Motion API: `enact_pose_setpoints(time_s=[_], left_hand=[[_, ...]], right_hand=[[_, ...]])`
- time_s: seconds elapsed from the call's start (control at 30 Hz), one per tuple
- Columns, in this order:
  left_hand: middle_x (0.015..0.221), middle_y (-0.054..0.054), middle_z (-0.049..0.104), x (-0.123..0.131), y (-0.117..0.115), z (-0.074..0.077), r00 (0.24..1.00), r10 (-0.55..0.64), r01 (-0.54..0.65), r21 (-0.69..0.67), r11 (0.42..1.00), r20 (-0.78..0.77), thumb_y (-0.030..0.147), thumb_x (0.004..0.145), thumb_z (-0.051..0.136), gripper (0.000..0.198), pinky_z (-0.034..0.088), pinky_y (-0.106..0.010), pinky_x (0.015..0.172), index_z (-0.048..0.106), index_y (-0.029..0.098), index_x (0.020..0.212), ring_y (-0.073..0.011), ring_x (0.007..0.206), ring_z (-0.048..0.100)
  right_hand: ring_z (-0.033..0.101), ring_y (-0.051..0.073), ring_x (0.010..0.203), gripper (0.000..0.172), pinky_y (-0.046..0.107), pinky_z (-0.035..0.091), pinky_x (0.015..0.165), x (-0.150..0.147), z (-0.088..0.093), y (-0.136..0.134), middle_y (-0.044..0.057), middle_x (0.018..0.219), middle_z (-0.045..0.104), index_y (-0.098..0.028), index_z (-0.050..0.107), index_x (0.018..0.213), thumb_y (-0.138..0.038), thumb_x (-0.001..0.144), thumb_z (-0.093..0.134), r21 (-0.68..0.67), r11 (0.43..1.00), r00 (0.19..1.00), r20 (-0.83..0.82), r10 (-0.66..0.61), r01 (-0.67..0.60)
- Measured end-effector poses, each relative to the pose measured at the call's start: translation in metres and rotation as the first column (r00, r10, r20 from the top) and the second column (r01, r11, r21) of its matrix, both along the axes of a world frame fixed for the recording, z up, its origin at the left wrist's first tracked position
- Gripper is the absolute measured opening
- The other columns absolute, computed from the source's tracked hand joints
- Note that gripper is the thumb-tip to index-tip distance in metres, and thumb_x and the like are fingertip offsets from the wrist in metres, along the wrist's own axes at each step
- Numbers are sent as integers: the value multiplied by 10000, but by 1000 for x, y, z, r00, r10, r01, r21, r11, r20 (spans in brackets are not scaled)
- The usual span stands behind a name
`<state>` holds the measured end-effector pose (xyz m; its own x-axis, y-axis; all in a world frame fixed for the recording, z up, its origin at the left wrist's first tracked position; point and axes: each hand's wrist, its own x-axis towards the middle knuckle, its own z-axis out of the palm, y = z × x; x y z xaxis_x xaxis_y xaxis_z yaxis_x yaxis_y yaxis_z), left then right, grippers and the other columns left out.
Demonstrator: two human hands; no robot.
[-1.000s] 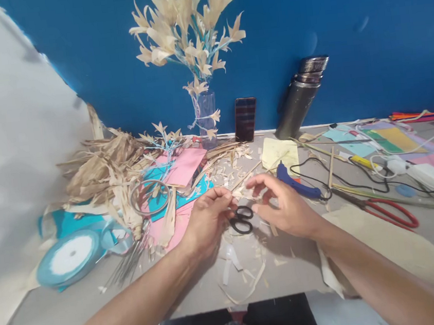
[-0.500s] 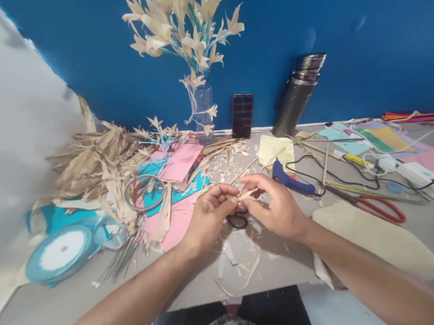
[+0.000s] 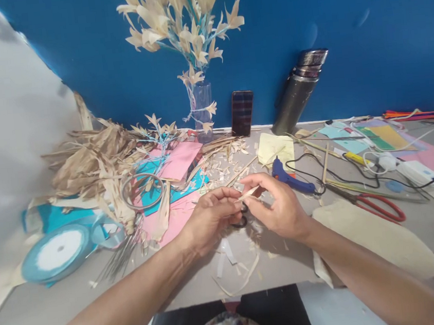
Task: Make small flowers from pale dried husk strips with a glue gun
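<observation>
My left hand (image 3: 207,220) and my right hand (image 3: 278,208) meet above the middle of the grey table (image 3: 282,267). Both pinch a small pale strip of dried husk (image 3: 248,194) between thumb and fingers. Just under the hands lie black-handled scissors (image 3: 241,221), mostly hidden by the fingers. Husk scraps and shavings (image 3: 239,276) litter the table in front of me.
A pile of dried husks (image 3: 89,163), pink and blue paper (image 3: 180,161), a wire ring (image 3: 142,191) and blue ribbon spool (image 3: 58,251) lie left. A vase of husk flowers (image 3: 201,110), phone (image 3: 242,113) and steel flask (image 3: 298,92) stand behind. Blue glue gun (image 3: 290,178), red scissors (image 3: 379,207), cables lie right.
My two hands have come closer together, and the right hand now pinches the husk strip with the left. The view has shifted slightly upward.
</observation>
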<state>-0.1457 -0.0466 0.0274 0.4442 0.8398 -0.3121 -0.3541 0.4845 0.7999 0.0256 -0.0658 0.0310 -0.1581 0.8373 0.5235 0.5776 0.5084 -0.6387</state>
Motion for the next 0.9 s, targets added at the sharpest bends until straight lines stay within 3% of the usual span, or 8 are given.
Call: enact_pose_setpoints(time_s=[0.13, 0.3, 0.43, 0.57, 0.67, 0.77, 0.9], left_hand=[[705, -41, 671, -3, 1, 3, 999, -37, 40, -72, 997, 37, 86, 652, 746, 234, 508, -246, 611, 677, 135, 870, -121, 582, 612], [724, -62, 677, -4, 1, 2, 998, -16, 18, -37, 999, 60, 147, 691, 753, 191, 512, -260, 613, 694, 123, 871, -137, 610, 620], [703, -34, 658, -3, 2, -1, 999, 18, -18, -17, 1000, 31, 165, 691, 802, 216, 490, -244, 591, 677, 130, 862, -112, 575, 594], [689, 2, 636, -3, 1, -1, 993, 121, -121, 76, 990, 2, 173, 678, 826, 248, 468, -212, 591, 656, 151, 857, -92, 572, 580], [732, -4, 651, -2, -1, 2, 978, 207, -196, 216, 957, -32, 169, 656, 843, 258, 460, -203, 591, 666, 155, 843, -104, 620, 594], [774, -18, 675, -1, -3, 5, 962, 263, -231, 311, 922, -67, 146, 639, 846, 245, 479, -207, 644, 681, 157, 818, -127, 706, 626], [779, -19, 696, -1, -4, 5, 970, 235, -210, 278, 937, -60, 146, 640, 844, 255, 488, -216, 634, 681, 160, 836, -125, 679, 638]], right_hand=[[670, 193, 874, 253, 320, 533, 810, 1, -1, 1, 54, 980, 707, -218, 601, 1093, -145, 854, 559, 64, 998, 998, 63, 8, -12], [658, 224, 896, 297, 370, 527, 813, 3, -3, 3, 64, 958, 701, -239, 593, 1117, -114, 852, 550, 183, 981, 987, 155, 37, -66], [637, 241, 952, 411, 402, 518, 847, 4, -3, 3, 69, 998, 688, -245, 581, 1158, -44, 801, 540, 195, 971, 978, 182, 102, -137], [596, 257, 1126, 642, 413, 509, 927, 5, 2, 1, 110, 1252, 609, -238, 450, 1366, -68, 761, 580, -7, 996, 995, 28, 93, -93], [610, 259, 1113, 746, 399, 525, 891, 5, 6, 0, 113, 1234, 614, -242, 382, 1427, -201, 757, 707, -201, 972, 990, -95, 103, -121], [625, 262, 1093, 783, 405, 517, 890, 2, 7, 0, 106, 1171, 648, -238, 403, 1404, -311, 727, 789, -242, 959, 983, -146, 116, -149], [652, 236, 1022, 732, 384, 513, 872, 0, 3, -1, 83, 1097, 683, -245, 421, 1384, -309, 748, 778, -245, 961, 981, -172, 87, -128]])
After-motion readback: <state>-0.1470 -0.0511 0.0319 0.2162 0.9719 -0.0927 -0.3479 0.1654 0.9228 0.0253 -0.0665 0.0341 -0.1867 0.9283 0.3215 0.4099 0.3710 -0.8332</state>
